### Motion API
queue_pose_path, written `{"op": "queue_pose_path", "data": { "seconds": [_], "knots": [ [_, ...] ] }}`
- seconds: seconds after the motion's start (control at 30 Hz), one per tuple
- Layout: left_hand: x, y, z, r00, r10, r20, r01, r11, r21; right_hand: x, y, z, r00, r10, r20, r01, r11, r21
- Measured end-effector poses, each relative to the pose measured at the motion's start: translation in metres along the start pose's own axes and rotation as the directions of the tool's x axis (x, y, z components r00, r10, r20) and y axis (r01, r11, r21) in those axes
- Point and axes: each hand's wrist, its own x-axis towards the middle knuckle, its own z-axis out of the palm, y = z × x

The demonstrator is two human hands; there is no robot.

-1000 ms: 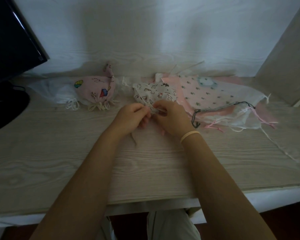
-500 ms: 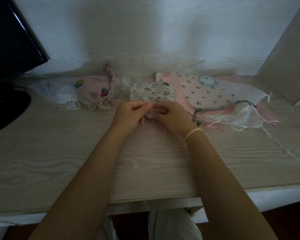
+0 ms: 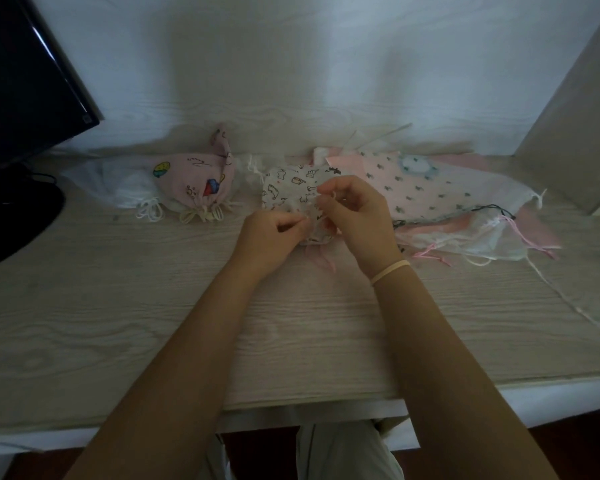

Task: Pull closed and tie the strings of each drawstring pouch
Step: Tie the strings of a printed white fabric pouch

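Note:
A white drawstring pouch with small cartoon prints point(image 3: 288, 183) lies at the middle of the desk, its gathered mouth toward me. My left hand point(image 3: 272, 237) pinches one of its strings at the mouth. My right hand point(image 3: 355, 216) pinches another string a little higher, over the pouch. To the left lie a pink printed pouch point(image 3: 194, 183), gathered and tied with a cream bow, and a sheer white pouch point(image 3: 118, 188) with a white bow. A heap of flat pouches point(image 3: 440, 199), pink patterned and sheer, lies to the right with loose strings.
A dark monitor point(image 3: 21, 81) and its black base point(image 3: 11, 216) stand at the left. A wall panel point(image 3: 575, 109) closes the right side. The pale wood desk point(image 3: 153, 323) reaches its front edge near me, with loose white string point(image 3: 561, 299) trailing at right.
My right hand has lifted up over the pouch with its string, while my left hand has shifted slightly left and down. The white pouch's body has flattened out behind my hands.

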Motion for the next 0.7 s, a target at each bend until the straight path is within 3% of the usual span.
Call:
{"op": "queue_pose_path", "data": {
  "seconds": [0.13,0.3,0.43,0.57,0.7],
  "knots": [
    [-0.001,-0.001,0.002,0.987,0.126,0.103,-0.14,0.979,0.146,-0.003,-0.004,0.003,0.997,0.024,0.079,-0.035,0.988,0.148],
    [0.003,-0.001,0.001,0.988,0.111,0.111,-0.135,0.961,0.24,-0.003,-0.007,0.002,0.997,-0.006,0.074,-0.009,0.979,0.206],
    [0.004,-0.001,0.001,0.995,0.032,0.096,-0.048,0.983,0.18,0.003,0.001,-0.001,0.997,0.004,-0.078,-0.007,0.999,-0.033],
    [0.004,0.003,-0.002,0.993,-0.105,0.044,0.103,0.993,0.054,0.003,0.011,0.001,0.995,0.047,0.084,-0.021,0.957,-0.289],
    [0.001,0.007,-0.003,0.985,-0.168,0.032,0.169,0.985,-0.025,0.002,0.015,0.004,0.988,0.071,0.136,-0.027,0.953,-0.302]
  ]
}}
